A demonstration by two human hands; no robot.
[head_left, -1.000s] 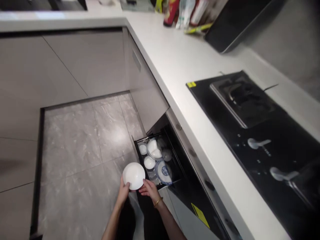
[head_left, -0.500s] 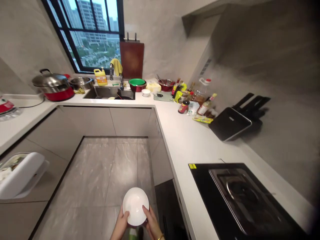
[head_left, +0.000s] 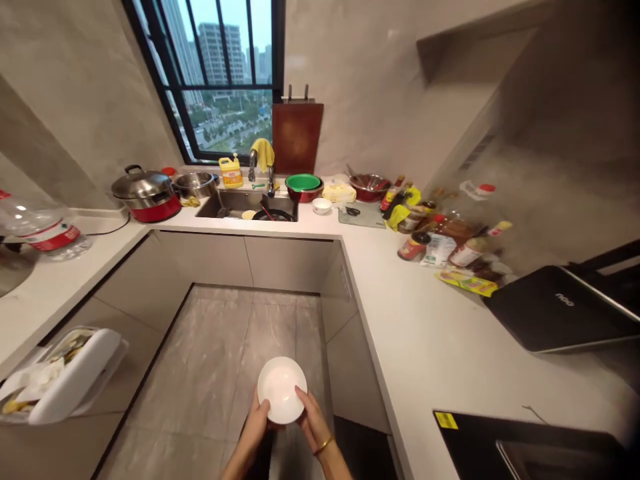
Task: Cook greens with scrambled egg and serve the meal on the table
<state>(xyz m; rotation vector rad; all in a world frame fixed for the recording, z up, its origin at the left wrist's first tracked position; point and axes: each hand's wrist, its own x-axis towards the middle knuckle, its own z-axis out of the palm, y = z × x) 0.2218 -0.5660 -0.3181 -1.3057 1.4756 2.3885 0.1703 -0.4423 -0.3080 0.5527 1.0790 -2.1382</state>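
Low in the middle of the view, a round white bowl (head_left: 282,387) is held out over the floor. Its left rim is gripped by my left hand (head_left: 257,421), thumb on the inner side and fingers beneath. My right hand (head_left: 311,419) grips the right rim the same way, with a gold bracelet on that wrist. The fingers under the bowl are hidden. I see nothing inside the bowl.
The sink (head_left: 233,203) ahead holds a dark pan. A small white bowl (head_left: 321,206) and a green basin (head_left: 303,183) stand beside it. Sauce bottles (head_left: 393,193) and a knife block (head_left: 565,307) line the right counter. A waste bin (head_left: 75,393) hangs at left.
The view has moved forward, toward the sink, and shifted left; the cooktop has slid toward the lower right corner. Both hands keep hold of the white bowl.
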